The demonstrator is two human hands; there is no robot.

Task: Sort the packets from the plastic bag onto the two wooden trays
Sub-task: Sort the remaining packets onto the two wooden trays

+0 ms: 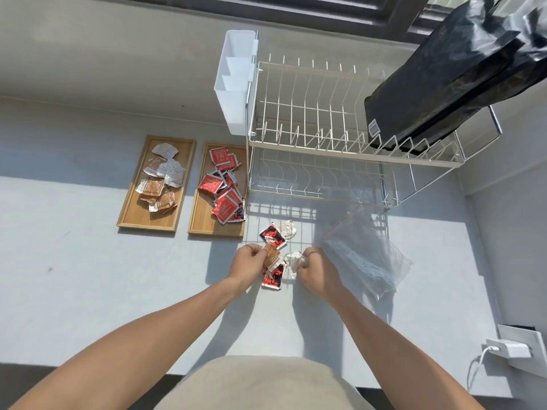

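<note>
Head view looking down on a pale table (88, 276), near the end of the sorting by the look of it. Left hand (250, 263) pinching a brown packet (271, 255) between thumb and fingers, lifted just above the small leftover pile. Right hand (312, 266) closing on a crumpled white packet (293, 261), fingers curled round it. Lying loose beneath and between the hands: one red-and-black packet (273, 234) beyond them, another red-and-black packet (273, 276) nearer the body, and a second crumpled white packet (287, 228) just beside the far red one. Plastic bag (365, 255) slumping to the right, seemingly emptied, though hard telling through the film. Left tray (130, 208) holding brown and white packets; right tray (204, 214) holding red ones, both well filled. Next, probably carrying brown and white across to the left tray, reaching past the right tray, then returning for the two red packets. Dish rack (325, 143) crowding the right tray's far corner, so needing a low, clear path.
</note>
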